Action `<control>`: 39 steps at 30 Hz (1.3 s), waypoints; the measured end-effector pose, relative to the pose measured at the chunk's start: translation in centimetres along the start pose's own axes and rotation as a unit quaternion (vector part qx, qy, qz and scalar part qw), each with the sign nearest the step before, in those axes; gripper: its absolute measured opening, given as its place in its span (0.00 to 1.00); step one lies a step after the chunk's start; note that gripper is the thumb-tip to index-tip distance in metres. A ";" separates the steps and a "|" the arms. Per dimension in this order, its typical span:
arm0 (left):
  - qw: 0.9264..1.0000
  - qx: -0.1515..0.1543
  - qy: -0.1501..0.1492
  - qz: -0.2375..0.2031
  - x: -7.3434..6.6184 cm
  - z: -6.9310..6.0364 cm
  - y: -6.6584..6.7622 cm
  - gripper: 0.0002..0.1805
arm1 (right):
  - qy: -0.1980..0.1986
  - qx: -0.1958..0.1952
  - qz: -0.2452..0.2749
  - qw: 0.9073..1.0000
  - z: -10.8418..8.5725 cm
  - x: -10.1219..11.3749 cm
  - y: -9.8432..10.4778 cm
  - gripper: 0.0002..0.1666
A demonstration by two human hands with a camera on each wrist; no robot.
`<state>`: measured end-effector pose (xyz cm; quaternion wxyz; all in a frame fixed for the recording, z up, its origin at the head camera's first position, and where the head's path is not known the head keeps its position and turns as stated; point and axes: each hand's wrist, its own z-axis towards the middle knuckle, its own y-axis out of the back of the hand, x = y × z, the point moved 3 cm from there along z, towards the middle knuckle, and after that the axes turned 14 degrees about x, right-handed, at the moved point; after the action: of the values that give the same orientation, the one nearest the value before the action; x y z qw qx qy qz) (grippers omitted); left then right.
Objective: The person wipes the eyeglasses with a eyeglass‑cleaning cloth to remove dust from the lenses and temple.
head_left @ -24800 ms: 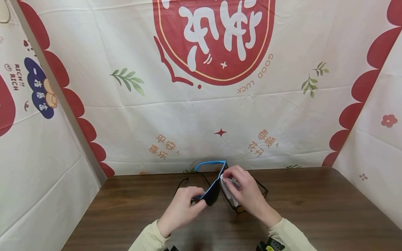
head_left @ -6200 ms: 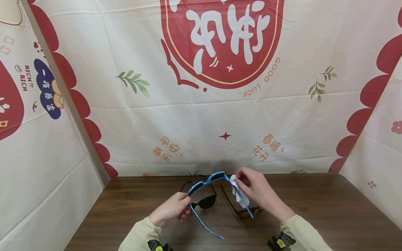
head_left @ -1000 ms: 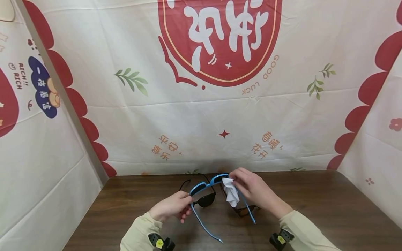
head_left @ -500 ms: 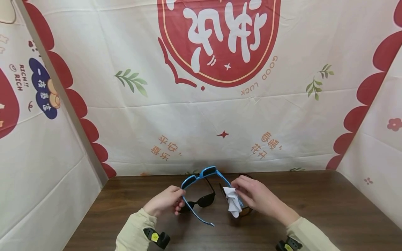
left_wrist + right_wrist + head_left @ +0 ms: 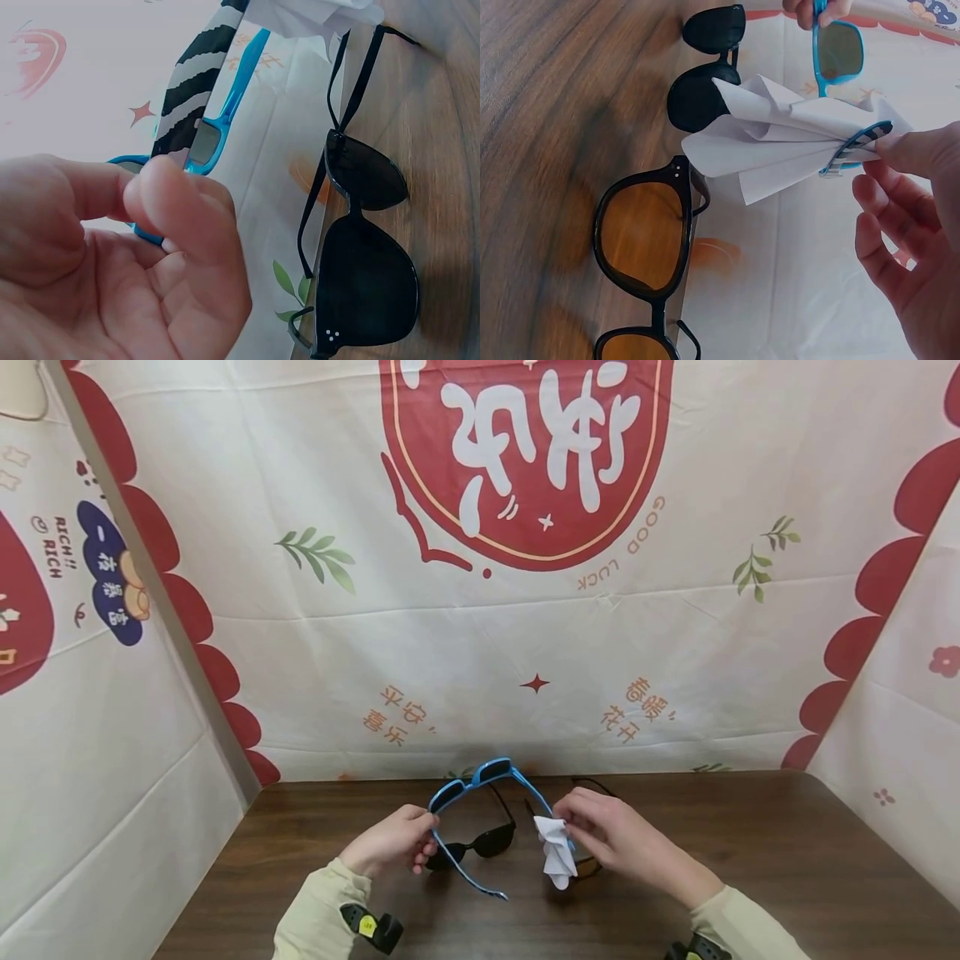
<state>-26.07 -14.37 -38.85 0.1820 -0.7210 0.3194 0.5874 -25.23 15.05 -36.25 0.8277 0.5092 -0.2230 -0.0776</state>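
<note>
Blue-framed sunglasses (image 5: 493, 770) are held up above the table, lenses toward the back wall. My left hand (image 5: 393, 841) pinches them where one temple meets the frame; the left wrist view shows black-and-white stripes on that temple, thumb and finger (image 5: 161, 195) closed on it. My right hand (image 5: 626, 841) pinches a white cloth (image 5: 557, 853) around the end of the other temple. In the right wrist view the cloth (image 5: 780, 135) fans out from the thumb and fingertips, and the striped temple tip shows beside it.
Black sunglasses (image 5: 492, 841) lie on the wooden table (image 5: 337, 827) below the blue pair. Black-framed glasses with orange lenses (image 5: 641, 232) lie under the cloth and right hand. A printed white sheet (image 5: 450, 677) hangs behind the table, with more at both sides.
Since a second ago, the blue sunglasses have moved left and slightly up. The right hand and cloth have shifted down along the right temple to its end; both hands keep their hold.
</note>
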 end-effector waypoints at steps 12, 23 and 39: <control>1.000 -0.002 0.003 0.016 -0.3 0.1 -0.5 0.11 | -0.029 -0.041 -0.038 0.998 1.0 -1.2 0.0 0.14; 0.999 0.004 0.008 0.038 -0.8 0.0 -2.1 0.10 | -0.052 -0.065 -0.060 0.995 1.8 -2.1 -0.2 0.12; 1.000 0.012 -0.002 0.001 -0.3 0.6 -2.4 0.10 | -0.082 -0.058 -0.079 0.992 1.5 -2.1 -0.6 0.14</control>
<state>-24.91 -12.12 -38.95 0.1908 -0.7171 0.3271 0.5851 -27.76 14.32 -36.79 0.8261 0.4678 -0.2447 -0.1969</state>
